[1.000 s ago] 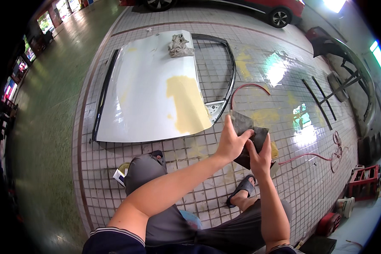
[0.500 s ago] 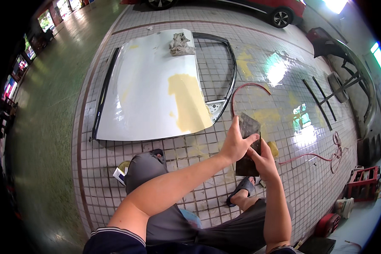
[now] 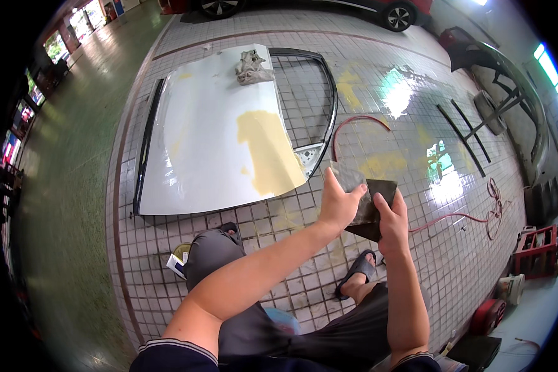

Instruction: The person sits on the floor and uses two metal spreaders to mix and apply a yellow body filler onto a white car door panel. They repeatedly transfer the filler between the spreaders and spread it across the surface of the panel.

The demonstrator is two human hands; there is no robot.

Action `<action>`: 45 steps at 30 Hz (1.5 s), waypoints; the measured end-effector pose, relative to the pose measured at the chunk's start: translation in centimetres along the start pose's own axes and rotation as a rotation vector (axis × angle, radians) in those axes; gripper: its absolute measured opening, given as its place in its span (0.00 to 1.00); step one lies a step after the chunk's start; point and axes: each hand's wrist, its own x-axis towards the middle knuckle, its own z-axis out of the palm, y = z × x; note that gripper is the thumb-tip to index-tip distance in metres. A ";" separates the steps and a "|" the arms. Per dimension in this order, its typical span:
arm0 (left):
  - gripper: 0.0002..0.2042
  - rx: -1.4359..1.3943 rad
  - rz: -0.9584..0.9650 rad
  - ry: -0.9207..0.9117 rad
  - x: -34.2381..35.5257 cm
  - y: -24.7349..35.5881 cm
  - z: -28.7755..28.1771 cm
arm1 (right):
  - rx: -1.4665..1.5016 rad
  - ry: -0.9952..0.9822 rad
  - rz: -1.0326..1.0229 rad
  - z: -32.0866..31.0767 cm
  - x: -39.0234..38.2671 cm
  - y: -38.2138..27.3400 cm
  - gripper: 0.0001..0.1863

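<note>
In front of me, over the tiled floor, both hands grip dark, thin sheet material that looks like sandpaper. My left hand (image 3: pixel 340 208) pinches a greyish, shiny piece (image 3: pixel 351 178), thumb on top. My right hand (image 3: pixel 392 224) pinches a darker brown piece (image 3: pixel 385 188), with the thumb on its face. The pieces overlap between the hands; I cannot tell if they are one folded sheet or two. Beyond my left hand lies a white car door panel (image 3: pixel 198 136) with a yellowish filler patch (image 3: pixel 263 152) on its right side.
A crumpled grey cloth (image 3: pixel 252 68) rests on the door panel. A red hose (image 3: pixel 449 217) runs across the floor at right. Near my left knee stand a round can (image 3: pixel 181 251) and a white tube (image 3: pixel 176 265). A red car (image 3: pixel 353 7) is parked at the back.
The sheet material has turned and spread apart into two overlapping parts. My right hand has shifted its hold upward, its thumb now on the darker part.
</note>
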 end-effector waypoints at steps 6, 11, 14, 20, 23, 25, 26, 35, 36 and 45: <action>0.34 0.017 0.161 0.069 1.7 -1.2 -0.3 | -0.489 0.033 -0.293 1.9 -0.2 -0.3 0.19; 0.27 0.024 0.259 0.079 2.0 -0.8 -0.3 | -0.561 -0.007 -0.295 1.9 0.1 -0.8 0.20; 0.33 -0.018 0.196 -0.083 1.7 0.6 -1.1 | -0.622 0.014 -0.391 1.4 0.2 0.2 0.17; 0.20 -0.112 0.403 -0.146 2.3 2.2 -1.6 | -0.204 -0.250 -0.191 1.0 0.6 1.0 0.12; 0.19 -0.121 0.373 -0.229 3.1 2.5 -2.2 | -0.331 -0.294 -0.174 1.2 0.4 0.2 0.12; 0.19 -0.119 0.345 -0.264 3.3 2.6 -2.4 | -0.445 -0.343 -0.154 1.0 0.9 -0.4 0.13; 0.21 -0.125 0.315 -0.282 3.3 2.6 -2.4 | -0.497 -0.365 -0.142 0.7 1.0 -0.5 0.13; 0.24 -0.060 0.170 -0.208 4.2 -0.3 -1.8 | -0.462 -0.702 0.146 -0.6 0.3 -3.5 0.34; 0.24 -0.054 0.175 -0.212 4.2 0.0 -2.1 | -0.399 -0.694 0.184 -1.1 0.6 -4.1 0.34; 0.25 0.074 0.104 -0.130 4.6 1.4 -3.2 | 0.087 -0.077 0.209 -4.5 3.2 -4.1 0.16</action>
